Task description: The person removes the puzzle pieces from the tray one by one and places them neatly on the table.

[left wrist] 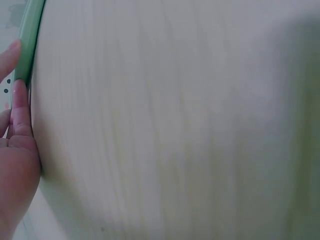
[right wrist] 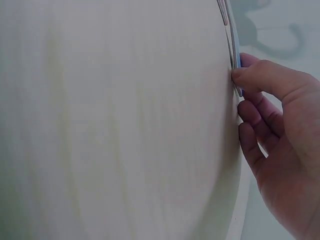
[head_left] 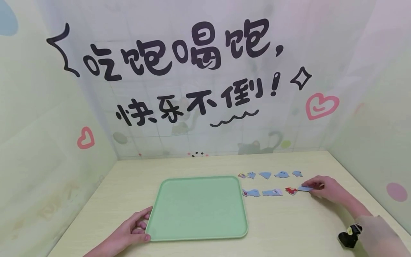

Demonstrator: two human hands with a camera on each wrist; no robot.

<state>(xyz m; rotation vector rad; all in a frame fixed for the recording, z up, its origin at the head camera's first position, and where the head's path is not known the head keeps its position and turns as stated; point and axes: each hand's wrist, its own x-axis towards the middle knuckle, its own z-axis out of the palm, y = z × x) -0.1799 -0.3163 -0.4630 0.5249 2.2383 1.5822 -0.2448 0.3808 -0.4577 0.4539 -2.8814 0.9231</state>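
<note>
In the head view, my left hand (head_left: 130,228) holds the left side of a light green tray (head_left: 242,214), its thumb at the near corner and its fingers along the edge. The left wrist view shows the fingers (left wrist: 21,107) against the tray's rim (left wrist: 30,40). On the right, my right hand (head_left: 329,189) pinches a flat blue puzzle piece (head_left: 305,188) between thumb and fingers, low at the table. That piece appears nearly edge-on in the right wrist view, where the right hand (right wrist: 287,130) shows its other fingers loosely bent. Just left of it lies a red puzzle piece (head_left: 291,191).
Several flat blue pieces lie in two rows right of the tray, among them a triangular piece (head_left: 265,175) and a long piece (head_left: 272,192). A printed wall cloth (head_left: 192,139) borders the pale wooden table (head_left: 282,225) at the back and sides.
</note>
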